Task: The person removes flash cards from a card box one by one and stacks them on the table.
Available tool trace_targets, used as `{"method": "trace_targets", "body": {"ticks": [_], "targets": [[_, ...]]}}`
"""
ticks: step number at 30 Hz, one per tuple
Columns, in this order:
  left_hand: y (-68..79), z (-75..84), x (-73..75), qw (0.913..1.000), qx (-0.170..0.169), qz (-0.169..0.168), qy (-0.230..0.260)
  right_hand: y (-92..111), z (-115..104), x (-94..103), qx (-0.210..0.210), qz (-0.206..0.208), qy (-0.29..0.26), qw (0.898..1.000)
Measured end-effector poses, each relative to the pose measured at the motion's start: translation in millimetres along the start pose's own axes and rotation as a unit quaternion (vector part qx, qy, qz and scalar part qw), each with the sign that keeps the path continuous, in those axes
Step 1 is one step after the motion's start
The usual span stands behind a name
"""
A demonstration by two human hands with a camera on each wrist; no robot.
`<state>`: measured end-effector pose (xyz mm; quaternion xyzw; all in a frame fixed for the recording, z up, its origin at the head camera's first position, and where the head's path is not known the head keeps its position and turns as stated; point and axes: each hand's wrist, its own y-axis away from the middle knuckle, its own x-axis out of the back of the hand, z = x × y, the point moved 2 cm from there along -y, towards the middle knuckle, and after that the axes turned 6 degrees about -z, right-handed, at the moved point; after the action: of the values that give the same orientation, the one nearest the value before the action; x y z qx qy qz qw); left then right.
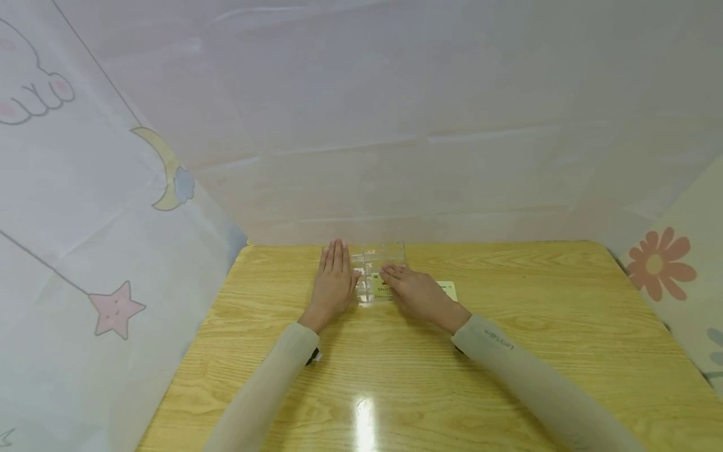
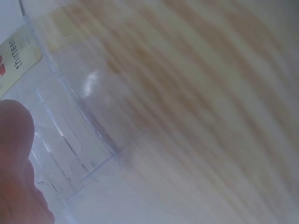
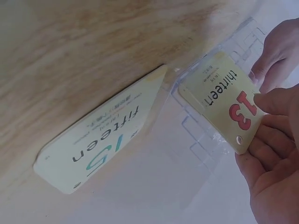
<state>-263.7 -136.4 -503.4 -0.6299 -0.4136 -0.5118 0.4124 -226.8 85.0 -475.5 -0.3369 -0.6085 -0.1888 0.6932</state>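
Observation:
A clear plastic divided case (image 1: 398,252) lies at the far side of the table. My left hand (image 1: 334,279) rests along its left side with the fingers straight. With thumb and fingers my right hand (image 3: 275,135) pinches the edge of a pale yellow number card (image 3: 219,95) printed "thirteen" and a red 13. That card lies over the case; in the head view (image 1: 381,287) my right hand covers part of it. Another number card (image 3: 105,135), reading "fifteen" with a blue-green 15, lies on the table beside the case, partly hidden behind the right hand in the head view.
The wood-grain table (image 1: 384,364) ends at a pale hanging cloth (image 1: 395,176) just behind the case. More printed cloth stands at both sides, with a pink star (image 1: 117,310) on the left and a red flower (image 1: 662,263) on the right.

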Motion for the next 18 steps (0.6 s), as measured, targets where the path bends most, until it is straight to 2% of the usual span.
{"method": "trace_targets", "body": {"ticks": [6, 18], "targets": [[0.8, 0.2, -1.6, 1.0, -0.001, 0.002, -0.001, -3.8, 1.2, 4.7, -0.013, -0.02, -0.017, 1.0], [-1.1, 0.9, -4.0, 0.9999, 0.001, 0.011, -0.008, -10.7, 8.0, 17.3, -0.03, -0.044, -0.121, 0.991]]}}
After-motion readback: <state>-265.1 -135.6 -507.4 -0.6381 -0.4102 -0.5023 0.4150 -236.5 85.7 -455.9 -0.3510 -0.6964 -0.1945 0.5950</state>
